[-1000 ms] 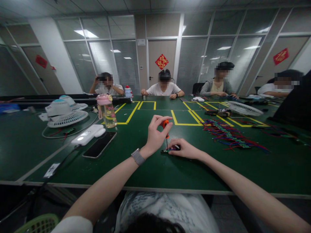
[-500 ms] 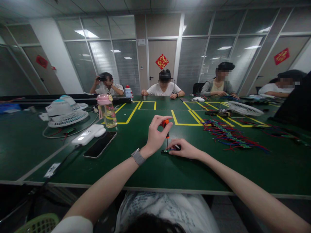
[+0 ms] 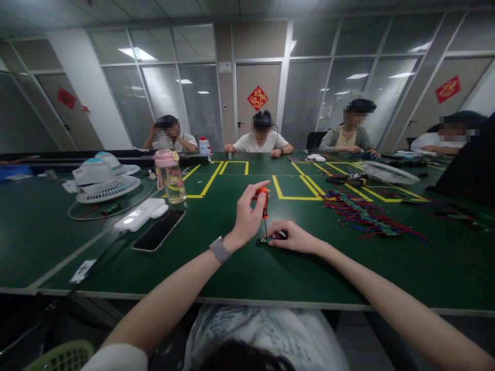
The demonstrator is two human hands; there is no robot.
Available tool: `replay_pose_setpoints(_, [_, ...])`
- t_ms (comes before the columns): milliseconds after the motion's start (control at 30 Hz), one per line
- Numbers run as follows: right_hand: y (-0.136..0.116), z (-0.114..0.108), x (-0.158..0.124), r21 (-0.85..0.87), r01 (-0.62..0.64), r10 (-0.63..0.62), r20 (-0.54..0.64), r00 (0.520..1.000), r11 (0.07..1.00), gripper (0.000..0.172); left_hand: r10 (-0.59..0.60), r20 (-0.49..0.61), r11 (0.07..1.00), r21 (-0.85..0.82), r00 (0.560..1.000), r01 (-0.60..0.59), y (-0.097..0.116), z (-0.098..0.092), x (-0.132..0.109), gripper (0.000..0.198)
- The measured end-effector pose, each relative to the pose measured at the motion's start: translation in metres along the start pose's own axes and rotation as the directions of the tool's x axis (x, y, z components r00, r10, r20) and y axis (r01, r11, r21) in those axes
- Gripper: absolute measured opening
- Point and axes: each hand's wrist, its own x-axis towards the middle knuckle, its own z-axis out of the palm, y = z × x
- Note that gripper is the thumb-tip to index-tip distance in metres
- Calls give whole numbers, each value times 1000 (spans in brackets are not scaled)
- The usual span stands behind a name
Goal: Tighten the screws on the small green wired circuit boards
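"So, where's the screwdriver?"

"Nearly upright above the bench, its tip down at a small circuit board lying straight in front of the person."

"And the fingers?"

"On the left hand, they're curled close about the orange handle. On the right hand, they're pinched low on the board, just beside the shaft."

"What's around them?"

"From here, a row of wired boards over to the right; leftward, a phone, then a pink-lidded bottle. Four people sit along the far side."
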Motion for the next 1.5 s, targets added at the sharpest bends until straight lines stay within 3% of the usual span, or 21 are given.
replay_pose_setpoints(300, [3, 1, 0, -3, 12, -12, -2, 1000, 1000, 21, 64, -16, 996, 68, 998, -62, 3, 1, 0, 20])
replay_pose_setpoints(700, [1, 0, 0, 11, -2, 2, -4, 1000, 1000, 22, 0, 14, 1000, -14, 1000, 0, 2, -1, 0, 29])
replay_pose_setpoints(1000, [1, 0, 0, 7, -3, 3, 0, 1000, 1000, 19, 59, -17, 994, 93, 998, -57, 3, 0, 0, 22])
replay_pose_setpoints(1300, [1, 0, 0, 8, -4, 4, -3, 1000, 1000, 21, -25, 29, 999, -39, 999, 26, 0, 0, 0, 32])
replay_pose_setpoints(1500, [2, 0, 0, 4, -3, 3, -1, 1000, 1000, 20, -15, 31, 1000, -13, 999, 16, -2, 0, 1, 31])
